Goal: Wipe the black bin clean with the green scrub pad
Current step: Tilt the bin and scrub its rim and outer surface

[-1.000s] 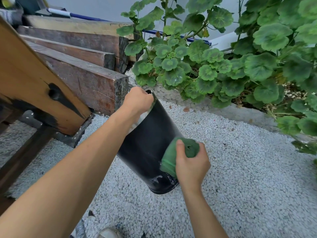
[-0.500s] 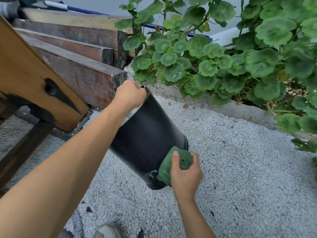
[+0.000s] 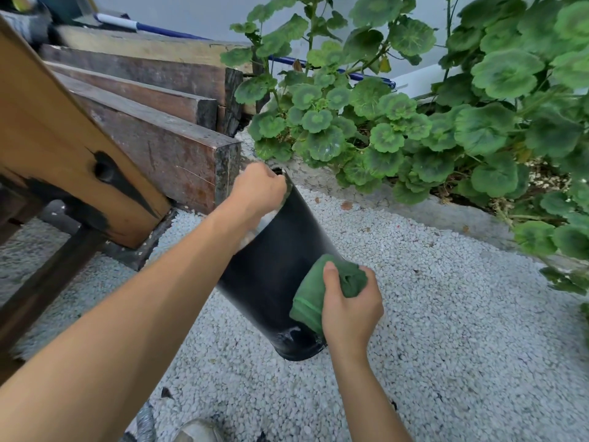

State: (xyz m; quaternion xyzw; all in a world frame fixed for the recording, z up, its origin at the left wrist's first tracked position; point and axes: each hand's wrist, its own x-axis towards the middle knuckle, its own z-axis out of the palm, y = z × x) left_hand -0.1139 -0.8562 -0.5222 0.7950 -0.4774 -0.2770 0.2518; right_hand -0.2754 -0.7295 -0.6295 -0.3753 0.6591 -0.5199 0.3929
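Black bin [image 3: 271,266]: located at frame centre, over white gravel [image 3: 462,330]. It is tilted, with the rim toward 12 o'clock and the base toward 6 o'clock, nearest the person. Whether the base touches the gravel cannot be told. Pale wet smears show on the outer wall close to the base.

Left hand [image 3: 258,193]: at the bin's 12 o'clock edge, fingers curled over the rim and gripping it. The fingertips are hidden inside the mouth.

Right hand [image 3: 350,314]: at the bin's 4 o'clock side. It grips the green scrub pad [image 3: 314,295], thumb laid flat on top and fingers wrapped round the bunched far end. The pad is pressed against the bin's outer wall, low on the right flank, just above the smears.

Surroundings: stacked dark wooden beams [image 3: 165,148] at 10 o'clock of the bin, their ends just beside the rim. A slanted orange-brown plank [image 3: 47,138] at 9 o'clock. Round-leaved green plants [image 3: 430,129] from 1 to 3 o'clock, behind a concrete kerb [image 3: 414,212]. A blue-and-white pole [image 3: 153,27] lies behind the beams at 11 o'clock. A shoe toe [image 3: 197,432] shows at 6 o'clock, at the frame's lower edge
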